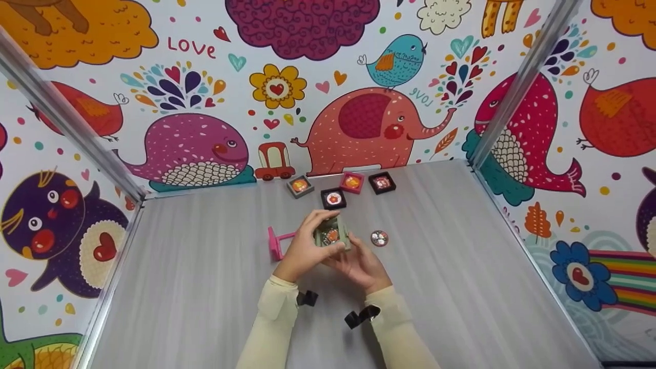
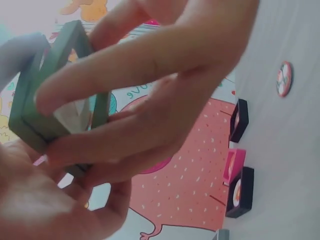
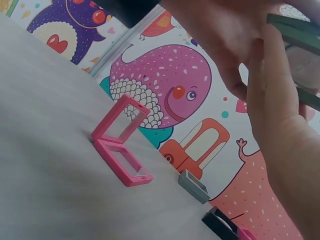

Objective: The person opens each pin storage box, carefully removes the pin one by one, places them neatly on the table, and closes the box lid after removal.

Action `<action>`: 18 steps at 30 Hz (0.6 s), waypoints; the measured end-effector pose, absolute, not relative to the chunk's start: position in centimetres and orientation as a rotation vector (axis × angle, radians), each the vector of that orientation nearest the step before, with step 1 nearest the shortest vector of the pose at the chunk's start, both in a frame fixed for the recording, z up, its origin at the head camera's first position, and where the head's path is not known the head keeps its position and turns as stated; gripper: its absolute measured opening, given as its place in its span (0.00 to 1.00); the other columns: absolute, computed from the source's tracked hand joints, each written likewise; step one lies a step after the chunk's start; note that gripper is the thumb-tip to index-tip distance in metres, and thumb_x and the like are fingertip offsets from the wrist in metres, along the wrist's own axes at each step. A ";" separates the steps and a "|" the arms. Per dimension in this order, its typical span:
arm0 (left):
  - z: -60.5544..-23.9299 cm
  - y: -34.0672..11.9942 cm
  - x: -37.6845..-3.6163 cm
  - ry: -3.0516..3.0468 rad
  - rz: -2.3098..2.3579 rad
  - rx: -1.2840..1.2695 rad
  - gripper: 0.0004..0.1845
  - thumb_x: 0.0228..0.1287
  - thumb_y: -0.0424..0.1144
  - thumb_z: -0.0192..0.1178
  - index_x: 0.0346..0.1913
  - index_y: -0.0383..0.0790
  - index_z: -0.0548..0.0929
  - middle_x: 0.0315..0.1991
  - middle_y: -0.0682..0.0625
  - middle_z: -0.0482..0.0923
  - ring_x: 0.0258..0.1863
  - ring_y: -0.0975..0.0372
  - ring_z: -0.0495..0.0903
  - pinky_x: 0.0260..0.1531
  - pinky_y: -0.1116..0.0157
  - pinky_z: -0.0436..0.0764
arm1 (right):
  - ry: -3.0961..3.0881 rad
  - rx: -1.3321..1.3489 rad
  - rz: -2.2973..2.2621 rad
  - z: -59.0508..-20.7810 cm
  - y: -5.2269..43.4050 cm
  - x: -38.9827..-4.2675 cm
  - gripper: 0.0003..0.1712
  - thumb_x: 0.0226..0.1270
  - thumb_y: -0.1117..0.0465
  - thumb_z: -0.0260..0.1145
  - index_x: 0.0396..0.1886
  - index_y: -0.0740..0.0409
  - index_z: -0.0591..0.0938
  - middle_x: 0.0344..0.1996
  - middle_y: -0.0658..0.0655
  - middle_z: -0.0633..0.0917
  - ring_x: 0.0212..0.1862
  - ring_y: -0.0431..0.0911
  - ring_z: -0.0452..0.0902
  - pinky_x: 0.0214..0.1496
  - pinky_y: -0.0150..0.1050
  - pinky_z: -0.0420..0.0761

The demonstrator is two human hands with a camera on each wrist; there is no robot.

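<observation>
Both hands hold a green display case [image 1: 342, 225] with clear film windows, raised over the table. Inside it shows a round patterned badge [image 1: 332, 236]. My left hand [image 1: 302, 248] grips the case from the left, fingers over its far edge and thumb along the near side. From below and the right, my right hand [image 1: 361, 264] holds it with curled fingers. In the left wrist view, fingers wrap the green frame [image 2: 30, 107] and partly hide its window. A loose round badge [image 1: 379, 238] lies on the table to the right of the hands.
An empty pink case [image 3: 120, 160] stands unfolded on the table, left of the hands. Near the back wall sit cases with badges inside: grey [image 1: 300, 186], black [image 1: 333, 198], pink [image 1: 352, 182] and another black one [image 1: 382, 182]. Printed panels enclose the grey table [image 1: 461, 287].
</observation>
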State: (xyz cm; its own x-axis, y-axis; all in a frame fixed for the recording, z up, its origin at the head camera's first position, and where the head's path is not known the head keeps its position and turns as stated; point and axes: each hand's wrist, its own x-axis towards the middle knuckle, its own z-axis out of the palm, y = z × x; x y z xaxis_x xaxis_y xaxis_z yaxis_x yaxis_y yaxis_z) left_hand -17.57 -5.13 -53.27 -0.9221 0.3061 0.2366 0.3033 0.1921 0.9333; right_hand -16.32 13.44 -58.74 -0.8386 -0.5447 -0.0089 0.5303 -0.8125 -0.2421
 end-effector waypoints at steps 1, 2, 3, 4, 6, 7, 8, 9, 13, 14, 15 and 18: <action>-53.3 -5.3 -17.5 2.420 1.905 0.622 0.38 0.63 0.51 0.81 0.75 0.57 0.79 0.67 0.58 0.73 0.66 0.57 0.73 0.67 0.47 0.77 | 0.319 -0.085 -2.548 -58.8 13.5 -16.3 0.38 0.81 0.63 0.68 0.81 0.56 0.59 0.67 0.70 0.76 0.60 0.61 0.83 0.68 0.61 0.79; -53.3 -5.4 -17.5 2.420 1.910 0.626 0.39 0.63 0.51 0.81 0.76 0.58 0.78 0.67 0.58 0.73 0.67 0.57 0.73 0.69 0.46 0.75 | 0.327 -0.095 -2.549 -58.8 13.5 -16.3 0.37 0.82 0.63 0.68 0.81 0.56 0.59 0.67 0.70 0.76 0.60 0.61 0.83 0.68 0.61 0.79; -53.3 -5.5 -17.5 2.421 1.914 0.631 0.40 0.63 0.51 0.81 0.77 0.58 0.78 0.67 0.58 0.73 0.68 0.58 0.72 0.71 0.45 0.73 | 0.336 -0.106 -2.549 -58.9 13.6 -16.3 0.36 0.82 0.63 0.67 0.80 0.57 0.60 0.66 0.70 0.77 0.60 0.61 0.83 0.68 0.61 0.80; -53.3 -5.7 -17.5 2.420 1.920 0.637 0.40 0.63 0.51 0.81 0.78 0.58 0.77 0.68 0.58 0.73 0.68 0.58 0.72 0.73 0.44 0.71 | 0.345 -0.121 -2.549 -58.9 13.7 -16.3 0.34 0.83 0.63 0.66 0.80 0.58 0.62 0.66 0.70 0.77 0.60 0.61 0.84 0.67 0.60 0.81; -53.3 -5.9 -17.5 2.411 1.933 0.644 0.42 0.62 0.50 0.82 0.78 0.60 0.76 0.68 0.58 0.73 0.69 0.59 0.71 0.74 0.44 0.68 | 0.360 -0.145 -2.548 -59.0 13.8 -16.4 0.29 0.84 0.63 0.63 0.77 0.60 0.66 0.65 0.70 0.79 0.60 0.61 0.84 0.66 0.60 0.82; -53.4 -6.1 -17.4 2.401 1.941 0.645 0.42 0.61 0.49 0.83 0.78 0.61 0.76 0.68 0.58 0.74 0.69 0.59 0.71 0.75 0.44 0.68 | 0.368 -0.156 -2.547 -59.1 13.9 -16.4 0.27 0.84 0.63 0.62 0.76 0.62 0.67 0.65 0.70 0.79 0.59 0.61 0.84 0.66 0.60 0.82; -53.4 -6.2 -17.4 2.390 1.948 0.647 0.43 0.60 0.49 0.83 0.78 0.63 0.76 0.68 0.58 0.74 0.69 0.59 0.72 0.74 0.44 0.68 | 0.374 -0.160 -2.546 -59.2 14.0 -16.4 0.26 0.85 0.63 0.61 0.76 0.63 0.68 0.64 0.71 0.80 0.59 0.61 0.84 0.66 0.60 0.82; -53.4 -6.3 -17.4 2.377 1.956 0.648 0.43 0.60 0.48 0.84 0.78 0.64 0.76 0.68 0.57 0.74 0.69 0.59 0.71 0.74 0.45 0.69 | 0.376 -0.158 -2.547 -59.2 14.1 -16.4 0.27 0.85 0.64 0.61 0.76 0.63 0.67 0.64 0.71 0.80 0.60 0.61 0.84 0.66 0.60 0.82; -53.6 -6.6 -17.4 2.318 2.003 0.655 0.45 0.58 0.44 0.85 0.78 0.65 0.76 0.68 0.55 0.73 0.68 0.57 0.71 0.74 0.47 0.70 | 0.384 -0.123 -2.554 -59.4 14.2 -16.4 0.39 0.83 0.65 0.61 0.84 0.62 0.54 0.66 0.73 0.78 0.62 0.64 0.82 0.66 0.62 0.81; -53.7 -6.6 -17.4 2.305 2.014 0.660 0.45 0.59 0.42 0.85 0.78 0.65 0.76 0.68 0.54 0.72 0.69 0.57 0.71 0.74 0.48 0.70 | 0.381 -0.115 -2.555 -59.4 14.3 -16.3 0.43 0.82 0.66 0.62 0.85 0.61 0.50 0.67 0.73 0.78 0.63 0.64 0.82 0.66 0.62 0.81; -53.7 -6.7 -17.4 2.294 2.022 0.670 0.45 0.59 0.42 0.84 0.78 0.64 0.76 0.68 0.54 0.72 0.69 0.56 0.71 0.74 0.48 0.70 | 0.383 -0.114 -2.557 -59.4 14.3 -16.3 0.45 0.81 0.66 0.63 0.86 0.60 0.47 0.67 0.72 0.77 0.63 0.64 0.82 0.65 0.62 0.82; -53.8 -6.8 -17.4 2.274 2.044 0.696 0.42 0.60 0.40 0.83 0.76 0.60 0.79 0.68 0.52 0.72 0.68 0.55 0.71 0.73 0.48 0.72 | 0.360 -0.129 -2.558 -59.6 14.3 -16.4 0.47 0.77 0.67 0.65 0.85 0.60 0.49 0.67 0.72 0.76 0.63 0.64 0.81 0.62 0.61 0.84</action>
State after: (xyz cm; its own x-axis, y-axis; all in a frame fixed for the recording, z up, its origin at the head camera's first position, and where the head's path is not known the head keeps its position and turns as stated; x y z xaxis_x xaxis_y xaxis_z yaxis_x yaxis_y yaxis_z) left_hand -17.37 -6.81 -53.79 -0.9014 0.3259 0.2852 0.3183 0.0519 0.9466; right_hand -16.39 14.27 -59.57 -0.8451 -0.5343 0.0176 0.5087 -0.8138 -0.2809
